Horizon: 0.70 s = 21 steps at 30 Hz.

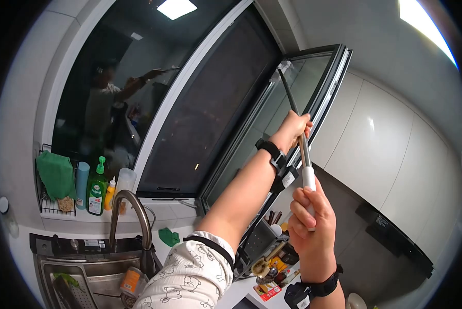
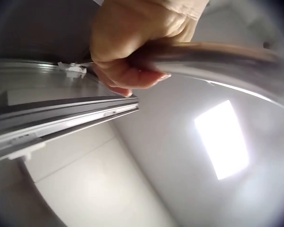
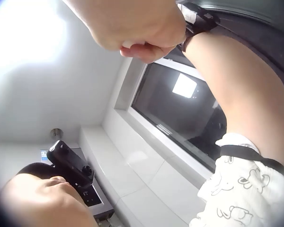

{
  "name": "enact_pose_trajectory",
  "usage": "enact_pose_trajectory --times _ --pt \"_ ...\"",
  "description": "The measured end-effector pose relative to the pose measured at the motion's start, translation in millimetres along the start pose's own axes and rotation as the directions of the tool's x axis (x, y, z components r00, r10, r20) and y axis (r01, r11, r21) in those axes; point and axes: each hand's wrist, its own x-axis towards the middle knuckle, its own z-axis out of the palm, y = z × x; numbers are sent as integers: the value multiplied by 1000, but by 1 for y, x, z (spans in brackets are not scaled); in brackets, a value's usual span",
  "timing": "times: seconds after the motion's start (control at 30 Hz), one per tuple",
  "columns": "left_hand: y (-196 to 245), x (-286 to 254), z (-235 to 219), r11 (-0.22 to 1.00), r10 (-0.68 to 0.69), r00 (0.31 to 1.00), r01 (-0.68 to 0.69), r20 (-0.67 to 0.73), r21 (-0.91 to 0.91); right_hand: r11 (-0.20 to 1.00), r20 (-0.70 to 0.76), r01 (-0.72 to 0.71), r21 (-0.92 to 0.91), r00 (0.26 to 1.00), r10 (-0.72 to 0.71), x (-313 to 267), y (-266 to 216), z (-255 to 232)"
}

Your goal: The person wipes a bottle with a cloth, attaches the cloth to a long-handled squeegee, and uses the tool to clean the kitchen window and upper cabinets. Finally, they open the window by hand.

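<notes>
A long metal pole (image 1: pixel 288 92) with a white handle (image 1: pixel 308 178) slants up to the open window sash (image 1: pixel 313 87) in the head view. The left hand (image 1: pixel 292 129) grips the pole midway, fingers curled round it. Lower down, the right hand (image 1: pixel 313 219) is closed round the white handle. A whitish cloth-like piece (image 1: pixel 284 65) is at the pole's upper end by the glass. In the left wrist view the left hand (image 2: pixel 137 42) holds the pole (image 2: pixel 217 59), and the whitish piece (image 2: pixel 74 70) lies at the sash. The right hand (image 3: pixel 137 28) is curled in the right wrist view.
A sink (image 1: pixel 107 270) with a curved faucet (image 1: pixel 129 193) is at lower left. On the sill stand a green bottle (image 1: pixel 96 193) and a rack with a green cloth (image 1: pixel 55 172). White cabinets (image 1: pixel 380 129) hang at right. Kitchen items crowd the counter below the arms.
</notes>
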Motion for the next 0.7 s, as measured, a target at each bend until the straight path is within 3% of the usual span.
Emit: enact_pose_trajectory --times 0.07,0.13,0.23,0.33,0.4,0.47,0.6,0.7 --pt "-13 0 7 984 95 994 -86 -54 155 1000 -64 17 -15 998 -18 -5 0 -16" --pt "-18 -7 16 973 82 995 -67 -60 222 1000 -86 23 14 996 -22 -16 -1 -24" --pt "-32 -21 27 985 54 999 -54 2 163 999 -165 34 -6 986 -34 -39 4 -33" --pt "-33 -9 12 998 54 998 -53 -12 45 999 -163 19 -31 986 -24 -18 15 -39" --pt "-20 9 0 994 25 999 -22 -26 109 999 -136 10 -36 991 -15 1 14 -38" --pt "-15 19 -4 984 96 995 -92 -18 155 1000 -98 -4 18 995 6 13 10 -32" --pt "7 26 -2 958 96 995 -99 21 270 997 -12 30 68 1000 -29 17 -1 -14" --pt "19 25 -3 954 64 998 -69 26 293 999 -55 27 35 998 -25 14 -3 2"
